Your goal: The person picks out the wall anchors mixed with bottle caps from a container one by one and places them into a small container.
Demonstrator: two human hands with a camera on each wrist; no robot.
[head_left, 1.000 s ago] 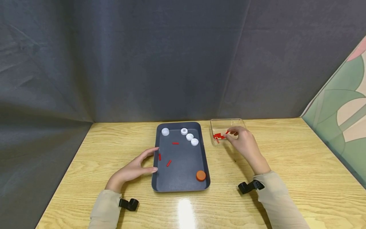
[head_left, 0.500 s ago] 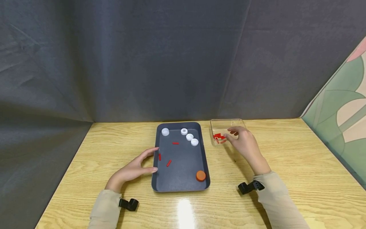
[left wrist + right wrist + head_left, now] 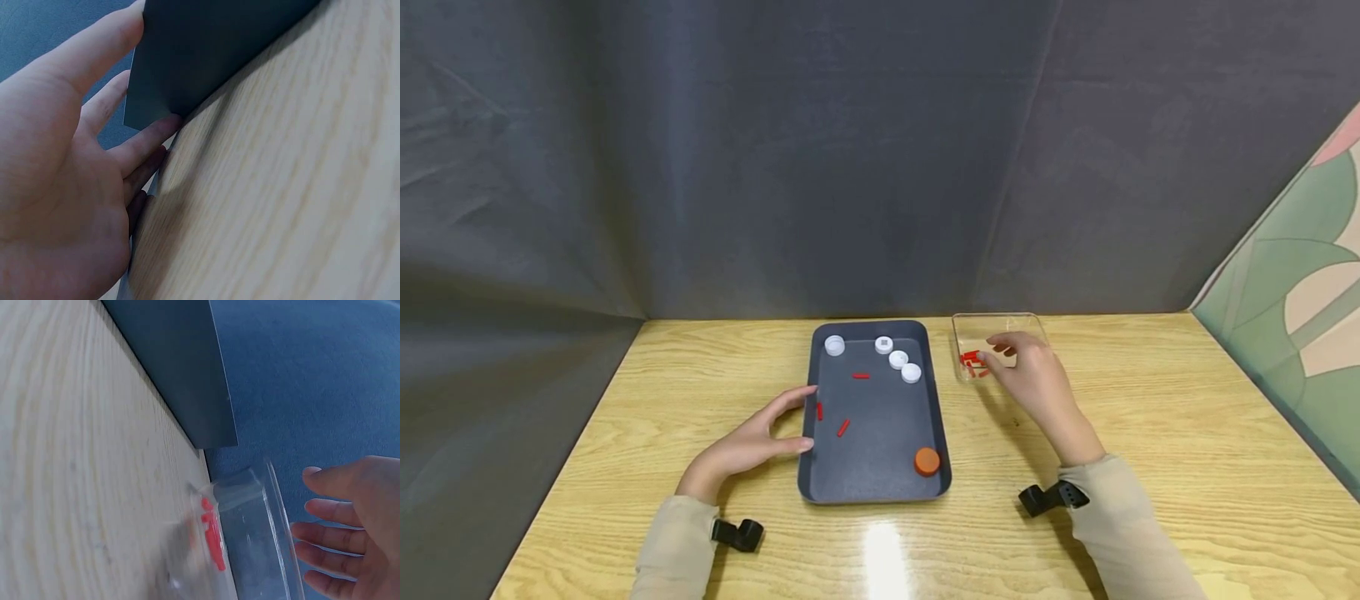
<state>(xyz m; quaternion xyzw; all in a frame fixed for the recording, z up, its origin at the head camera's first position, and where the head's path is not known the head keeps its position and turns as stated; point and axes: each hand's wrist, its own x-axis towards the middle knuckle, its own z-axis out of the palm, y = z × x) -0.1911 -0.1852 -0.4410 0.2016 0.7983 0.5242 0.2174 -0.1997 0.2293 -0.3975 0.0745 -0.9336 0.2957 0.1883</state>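
Observation:
In the head view my left hand (image 3: pixel 748 442) rests at the left edge of a dark grey tray (image 3: pixel 880 493). Its fingertips and thumb touch the tray's wall, as the left wrist view also shows. Over a clear plastic box (image 3: pixel 1026 323) hangs my right hand (image 3: pixel 1033 375), its fingers loosely spread and holding nothing. Small red sticks (image 3: pixel 972 356) lie in that box, partly hidden by the right thumb. More red pieces, a red stick (image 3: pixel 843 427) among them, lie scattered on the tray. In the right wrist view the right hand (image 3: pixel 350 531) stays apart from the box wall.
On the tray stand several white caps (image 3: pixel 898 359), one white cap (image 3: pixel 834 345) alone at the far left, and an orange cap (image 3: pixel 927 461) at the near right corner. A grey curtain (image 3: pixel 850 167) rises behind the wooden table (image 3: pixel 1187 417).
The right hand has let go of a red stick, which now lies in the clear box's near part. That hand then shifted slightly left. The left hand and the tray have stayed put.

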